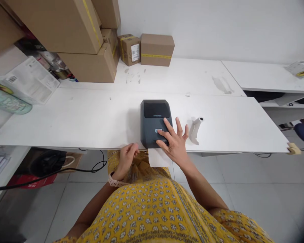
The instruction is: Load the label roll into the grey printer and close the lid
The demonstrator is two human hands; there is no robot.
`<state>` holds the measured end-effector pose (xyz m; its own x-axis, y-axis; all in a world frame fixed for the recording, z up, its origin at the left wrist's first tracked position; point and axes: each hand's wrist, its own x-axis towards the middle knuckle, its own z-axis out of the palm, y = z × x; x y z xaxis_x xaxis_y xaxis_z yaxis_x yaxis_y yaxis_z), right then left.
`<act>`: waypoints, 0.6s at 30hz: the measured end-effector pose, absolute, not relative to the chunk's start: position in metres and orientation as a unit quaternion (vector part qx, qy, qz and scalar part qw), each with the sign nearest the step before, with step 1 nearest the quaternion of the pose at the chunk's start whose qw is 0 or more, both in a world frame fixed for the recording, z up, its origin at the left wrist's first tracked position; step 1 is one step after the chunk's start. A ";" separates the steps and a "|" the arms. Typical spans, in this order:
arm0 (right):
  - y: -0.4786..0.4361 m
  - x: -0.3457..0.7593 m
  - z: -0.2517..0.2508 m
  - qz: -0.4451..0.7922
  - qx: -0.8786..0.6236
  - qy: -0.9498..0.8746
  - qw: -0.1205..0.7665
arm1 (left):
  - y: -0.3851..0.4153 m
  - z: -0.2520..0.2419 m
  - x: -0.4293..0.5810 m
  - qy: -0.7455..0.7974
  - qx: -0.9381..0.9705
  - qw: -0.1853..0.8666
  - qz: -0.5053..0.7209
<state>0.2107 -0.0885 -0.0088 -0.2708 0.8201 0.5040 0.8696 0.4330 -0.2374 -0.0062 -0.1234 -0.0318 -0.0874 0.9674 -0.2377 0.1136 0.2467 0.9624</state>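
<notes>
A dark grey label printer (155,138) sits at the front edge of the white table, its black top window facing up. My right hand (176,143) is over it with fingers spread, and one fingertip touches the light button (158,130) on its top. Out of the printer's front hangs a strip of white paper (158,158), reaching past the table edge. My left hand (128,155) rests at the edge left of the printer, fingers curled in and apparently holding nothing. To the right lies a small white paper roll (195,130) with a loose end.
Cardboard boxes (86,67) are stacked at the back left, with two smaller boxes (157,50) against the wall. A white carton (31,81) and a pale green bottle (8,99) stand at far left. A black cable (73,170) runs below the table.
</notes>
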 end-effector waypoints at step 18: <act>-0.095 0.215 -0.045 0.381 -0.501 -0.584 0.512 | -0.105 -0.022 0.031 0.502 0.472 0.451 0.567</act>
